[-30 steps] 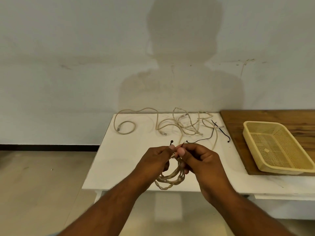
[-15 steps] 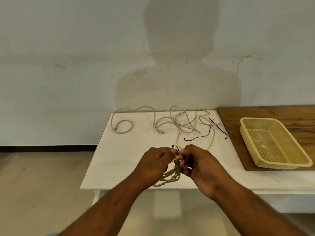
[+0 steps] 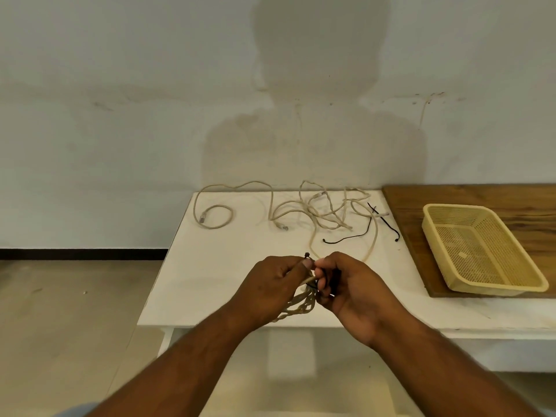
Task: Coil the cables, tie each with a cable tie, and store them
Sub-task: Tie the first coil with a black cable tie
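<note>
Left hand [image 3: 270, 284], mine: grips coiled cable [image 3: 298, 307] above the near table edge [image 3: 210, 320], thumb pinching black cable tie [image 3: 310, 286]. Right hand [image 3: 349, 287]: pinches the tie alongside. Risk, my judgement: tie slips my pinch and the coil springs loose. Pose: forearms converge, thumbs touching, fingers curled inward.

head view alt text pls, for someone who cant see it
A person's left hand grips a coiled cable above a white table while the right hand pinches a black cable tie against it. Behind lie loose cables and spare ties; a yellow basket sits on a wooden board to the right.
</note>
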